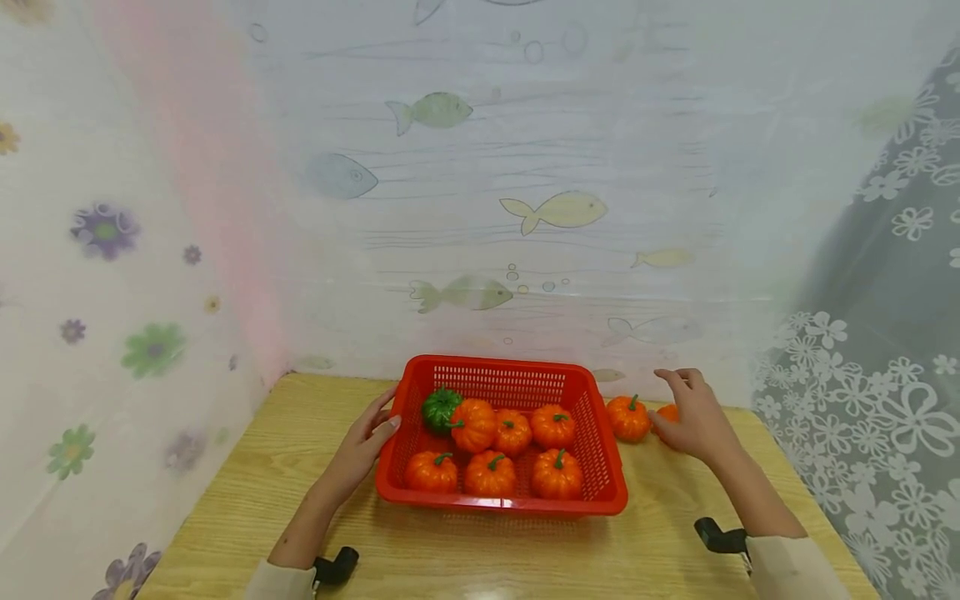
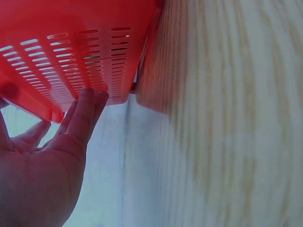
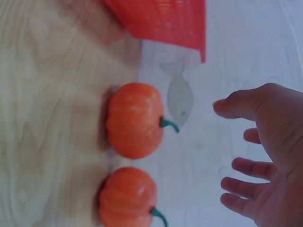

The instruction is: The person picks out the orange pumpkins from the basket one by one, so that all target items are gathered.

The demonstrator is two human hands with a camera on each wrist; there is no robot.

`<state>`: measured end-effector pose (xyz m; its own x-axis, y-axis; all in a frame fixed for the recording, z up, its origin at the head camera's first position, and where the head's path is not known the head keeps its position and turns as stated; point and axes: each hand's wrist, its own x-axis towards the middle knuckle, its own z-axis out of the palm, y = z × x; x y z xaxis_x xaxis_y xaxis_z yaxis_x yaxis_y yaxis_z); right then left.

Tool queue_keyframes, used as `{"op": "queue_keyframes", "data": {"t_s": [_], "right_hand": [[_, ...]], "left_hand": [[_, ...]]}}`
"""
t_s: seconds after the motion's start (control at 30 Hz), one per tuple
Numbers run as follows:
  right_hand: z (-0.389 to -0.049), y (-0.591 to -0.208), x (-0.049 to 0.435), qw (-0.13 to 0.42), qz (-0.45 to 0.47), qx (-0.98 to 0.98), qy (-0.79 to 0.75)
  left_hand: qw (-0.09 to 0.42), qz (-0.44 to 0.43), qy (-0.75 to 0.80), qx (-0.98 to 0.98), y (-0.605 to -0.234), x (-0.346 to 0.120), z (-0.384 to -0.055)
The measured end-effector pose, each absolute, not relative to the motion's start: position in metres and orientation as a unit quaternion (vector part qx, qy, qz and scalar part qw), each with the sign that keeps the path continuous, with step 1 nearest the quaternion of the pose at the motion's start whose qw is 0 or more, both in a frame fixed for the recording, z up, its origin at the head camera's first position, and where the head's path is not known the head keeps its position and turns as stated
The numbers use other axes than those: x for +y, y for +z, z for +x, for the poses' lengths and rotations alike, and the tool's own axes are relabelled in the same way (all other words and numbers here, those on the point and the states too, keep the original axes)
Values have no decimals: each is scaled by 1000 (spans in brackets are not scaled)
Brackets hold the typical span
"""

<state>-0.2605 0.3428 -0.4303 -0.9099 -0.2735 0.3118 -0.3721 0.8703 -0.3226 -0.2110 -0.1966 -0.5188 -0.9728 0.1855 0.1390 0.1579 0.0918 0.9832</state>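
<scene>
Pumpkins [image 1: 491, 475] lay in the red basket [image 1: 502, 503], six orange and a green one [image 1: 441, 408], its slotted walls presumably good for stopping round things from rolling away. The green one sat in the far left corner; beside it an orange one leaned with its stem pointing left, seemingly propped by its neighbours. Two more orange ones stood outside, beyond the basket's right side: the closer one [image 1: 628, 419] just beside it with a gap between, the outer one [image 3: 128, 201] next along and partly hidden by the right hand [image 1: 697, 417] in the head view. Their broad bases likely let them stand unaided.

The left hand [image 1: 360, 446] grasped the basket's left rim, thumb over the top and fingers along the outer wall — probably to steady it. The right hand was released, fingers loosely spread around nothing; it hung by the outside pair, and the right wrist view showed it apart from both.

The worktop [image 1: 277, 450] was pale, wood-grained and slightly glossy, its far edge meeting a light wall [image 1: 637, 67] printed with faint fish [image 1: 439, 110]. Coloured flowers [image 1: 153, 350] dotted the left side, and a grey panel with white blossoms [image 1: 911, 437] closed off the right — a small, softly lit corner.
</scene>
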Motion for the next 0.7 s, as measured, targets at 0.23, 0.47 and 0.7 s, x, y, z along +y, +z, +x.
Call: {"op": "queue_keyframes", "data": {"t_s": [0.23,0.47,0.7], "right_hand": [[-261,-416,317,141,215,-944,207],[-263,-409,290,142,236,-936,220],[-268,-401,257,130,273,-926,226]], "left_hand": [[20,111,672,732,-519,-198,-210],[29,109,677,728,-518,-198,-210],[30,110,677,727,-518,-197,-210]]}}
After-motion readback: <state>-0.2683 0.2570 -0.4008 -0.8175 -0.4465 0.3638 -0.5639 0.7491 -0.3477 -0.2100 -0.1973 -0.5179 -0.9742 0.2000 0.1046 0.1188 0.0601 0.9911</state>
